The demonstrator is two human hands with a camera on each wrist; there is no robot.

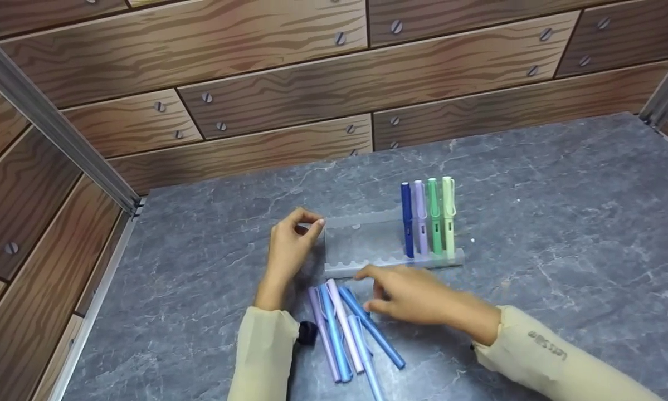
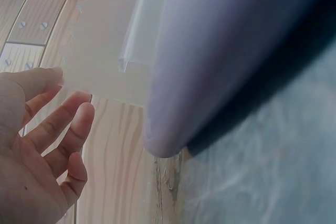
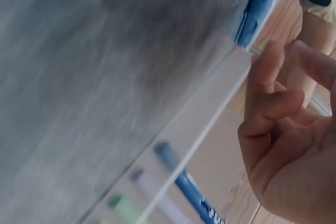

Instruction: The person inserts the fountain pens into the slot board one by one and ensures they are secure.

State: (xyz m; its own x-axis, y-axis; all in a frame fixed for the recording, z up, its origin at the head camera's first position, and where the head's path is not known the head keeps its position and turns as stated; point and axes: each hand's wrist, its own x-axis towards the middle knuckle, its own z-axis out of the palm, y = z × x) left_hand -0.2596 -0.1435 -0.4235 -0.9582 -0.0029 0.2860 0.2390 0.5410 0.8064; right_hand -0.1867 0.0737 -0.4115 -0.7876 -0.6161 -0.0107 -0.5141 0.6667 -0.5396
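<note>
A clear plastic pen rack [image 1: 361,242] with notched edges lies on the table. In its right part stand a dark blue pen [image 1: 406,217], a lilac pen [image 1: 420,214], a green pen [image 1: 434,214] and a pale green pen [image 1: 449,214], side by side. My left hand [image 1: 293,239] pinches the rack's far left corner with thumb and index finger; the left wrist view shows the same fingertips at the clear edge. My right hand [image 1: 409,292] hovers by the front edge, fingers bent, nothing between them. Left of it several loose pens lie in a fanned pile, among them a blue pen [image 1: 372,328] and a pink pen [image 1: 345,326].
The grey marbled tabletop [image 1: 562,223] surrounds the rack. Wood-patterned panels [image 1: 283,67] stand behind it and at the left, with a metal frame post [image 1: 61,111] at the left corner. Near the left sleeve is a black wrist device [image 1: 307,333].
</note>
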